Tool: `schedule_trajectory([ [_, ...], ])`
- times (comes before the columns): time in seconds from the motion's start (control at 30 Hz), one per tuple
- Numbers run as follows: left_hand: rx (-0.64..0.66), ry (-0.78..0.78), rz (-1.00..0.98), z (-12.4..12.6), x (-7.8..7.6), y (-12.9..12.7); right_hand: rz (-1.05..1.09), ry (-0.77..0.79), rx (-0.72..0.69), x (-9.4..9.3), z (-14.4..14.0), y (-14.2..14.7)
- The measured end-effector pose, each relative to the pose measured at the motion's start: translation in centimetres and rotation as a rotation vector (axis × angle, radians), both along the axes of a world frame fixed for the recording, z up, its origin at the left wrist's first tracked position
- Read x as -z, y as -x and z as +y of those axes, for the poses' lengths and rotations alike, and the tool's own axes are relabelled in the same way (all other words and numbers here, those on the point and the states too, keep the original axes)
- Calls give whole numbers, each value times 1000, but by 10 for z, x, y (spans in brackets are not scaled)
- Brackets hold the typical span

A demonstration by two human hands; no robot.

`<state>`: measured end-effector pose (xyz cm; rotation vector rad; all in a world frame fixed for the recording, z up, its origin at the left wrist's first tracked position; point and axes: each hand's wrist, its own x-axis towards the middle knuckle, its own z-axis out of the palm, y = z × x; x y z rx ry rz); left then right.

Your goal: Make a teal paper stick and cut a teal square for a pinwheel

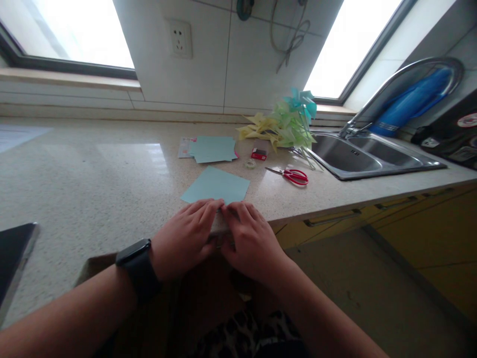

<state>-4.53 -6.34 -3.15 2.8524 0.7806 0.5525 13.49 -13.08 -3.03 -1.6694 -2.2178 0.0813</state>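
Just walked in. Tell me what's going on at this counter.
A person stands at the counter with both hands on a light blue paper sheet at its front edge. The left hand and right hand press side by side on the sheet's near edge, fingertips meeting. Farther back lie a stack of blue sheets, red scissors, a tape roll and a bunch of paper pinwheels beside the sink.

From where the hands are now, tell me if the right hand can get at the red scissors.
Probably yes. The right hand rests on the blue sheet at the counter edge, and the red scissors lie beyond it to the right, with bare countertop between.
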Motion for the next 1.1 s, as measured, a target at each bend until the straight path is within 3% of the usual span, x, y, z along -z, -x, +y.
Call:
schedule_trajectory([
  [0.53, -14, -21, -16, -3, 1, 1, -33, -25, -50, 2, 2, -2],
  [1.1, -11, -27, -28, -2, 1, 1, -14, 15, -6, -3, 3, 2],
])
